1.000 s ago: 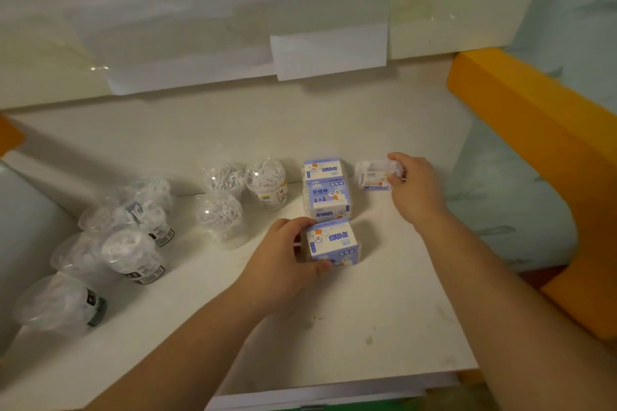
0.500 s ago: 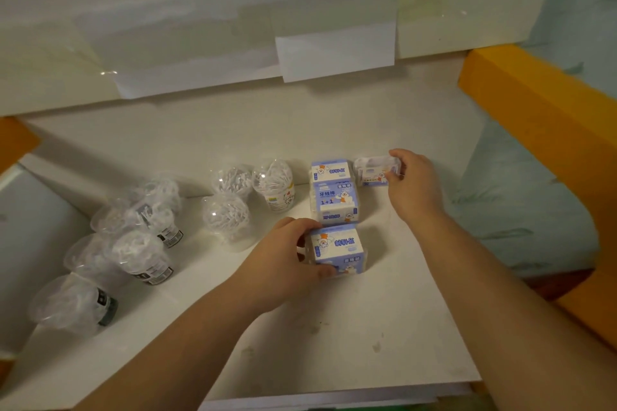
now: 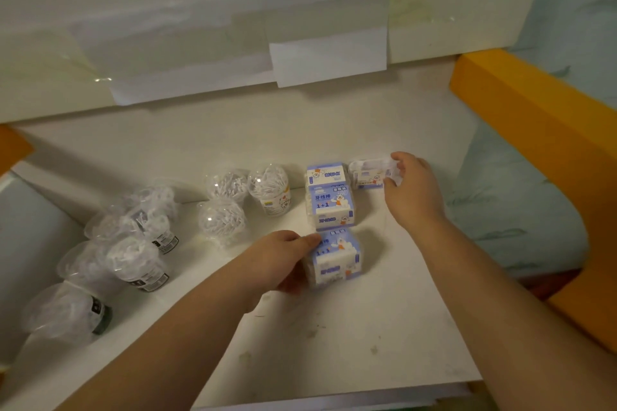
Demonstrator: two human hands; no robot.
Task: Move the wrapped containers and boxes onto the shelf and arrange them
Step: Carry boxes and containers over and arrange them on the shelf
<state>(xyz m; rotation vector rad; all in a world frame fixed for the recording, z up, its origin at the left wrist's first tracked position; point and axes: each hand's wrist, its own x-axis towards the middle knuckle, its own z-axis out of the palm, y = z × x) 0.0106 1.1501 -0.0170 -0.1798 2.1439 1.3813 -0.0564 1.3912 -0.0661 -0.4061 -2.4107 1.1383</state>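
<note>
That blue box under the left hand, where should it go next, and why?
Probably slide the near blue box, gripped by the left hand, back against the middle blue box. It sits slightly askew, while the right hand holds the small clear box beside the row.

Left hand (image 3: 278, 260) is covering the near box (image 3: 337, 257) on its left side; box print is smearing w/ motion blur, text unreadable. Right hand (image 3: 412, 187) is hiding the right end of the small clear pack (image 3: 369, 173), contents too faint to tell. Both forearms are running off the bottom edge. Far-left wrapped container (image 3: 63, 314) is blurring near the frame edge, label illegible. Rear box (image 3: 325, 173) is sitting partly behind the middle box (image 3: 334, 207).
</note>
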